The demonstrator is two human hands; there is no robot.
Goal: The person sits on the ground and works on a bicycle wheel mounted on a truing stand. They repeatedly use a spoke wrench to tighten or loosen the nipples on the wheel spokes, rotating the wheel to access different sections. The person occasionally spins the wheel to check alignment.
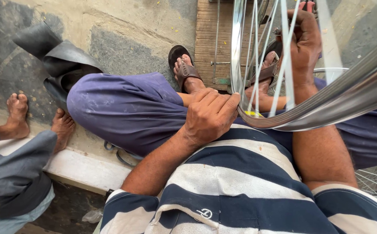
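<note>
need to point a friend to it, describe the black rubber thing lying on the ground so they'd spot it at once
Start at the person's bent knee in purple trousers and look up and left onto the grey concrete ground. There lies a black rubber inner tube, flat and folded over itself. It is the only glossy black thing there, wide and limp, unlike the shiny metal wheel rim at the right.

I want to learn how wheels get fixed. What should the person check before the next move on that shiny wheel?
1. Left hand steadies the wheel rim at its lower edge: ok.
2. Right hand grips among the spokes near the hub: ok.
3. Tool in the right hand, red tips just showing: cannot tell what it is.
4. Rim rests over the lap, clear of the sandalled foot: ok.
5. Another person's bare feet stay away from the wheel: ok.
6. Black inner tube lies aside on the ground: ok.
</note>
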